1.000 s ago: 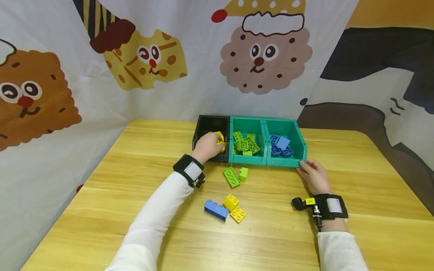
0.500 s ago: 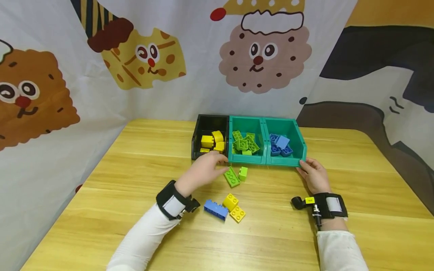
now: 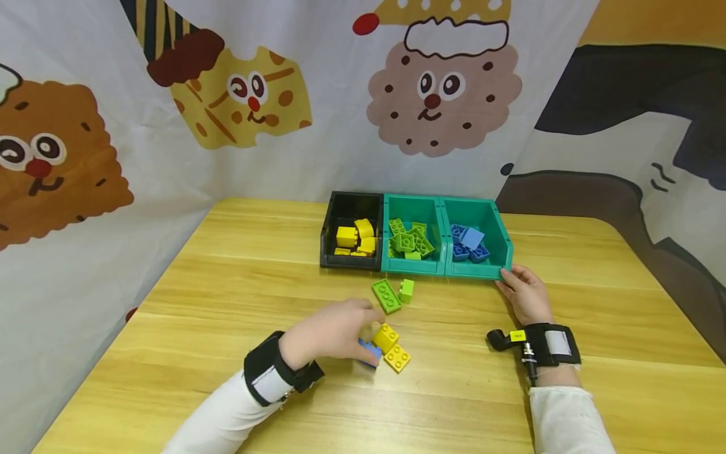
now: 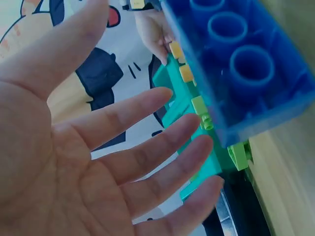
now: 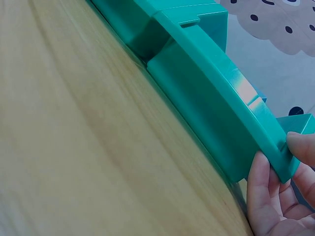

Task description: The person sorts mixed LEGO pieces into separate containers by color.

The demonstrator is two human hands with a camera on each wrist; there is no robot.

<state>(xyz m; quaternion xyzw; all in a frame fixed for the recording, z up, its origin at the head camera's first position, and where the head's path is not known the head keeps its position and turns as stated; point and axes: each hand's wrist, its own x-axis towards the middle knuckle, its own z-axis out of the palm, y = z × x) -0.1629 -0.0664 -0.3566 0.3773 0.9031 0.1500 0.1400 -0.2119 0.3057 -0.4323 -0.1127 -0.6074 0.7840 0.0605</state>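
My left hand (image 3: pixel 334 331) hovers over a long blue building brick (image 3: pixel 371 354) on the table, hiding part of it. In the left wrist view its fingers (image 4: pixel 142 152) are spread and apart from the brick, whose hollow underside (image 4: pixel 216 93) faces the camera. Just right of that brick sit a yellow brick (image 3: pixel 387 338) and a flat yellow brick (image 3: pixel 397 358). With thumb and fingers, my right hand (image 3: pixel 527 296) pinches the front right corner of the right-hand teal bin (image 3: pixel 479 272); the right wrist view shows the thumb on the rim and fingers below.
A black bin (image 3: pixel 351 262) with yellow bricks and a middle teal bin (image 3: pixel 416 267) with green bricks adjoin the right-hand bin, which holds blue bricks (image 3: pixel 472 239). A flat green brick (image 3: pixel 387 296) and a small green brick (image 3: pixel 406 291) lie before them. A printed cloth (image 3: pixel 340 170) hangs behind.
My left hand has come out of the black bin, leaving yellow bricks there, and moved back toward me to the blue brick. The right hand has stayed at the bin corner.
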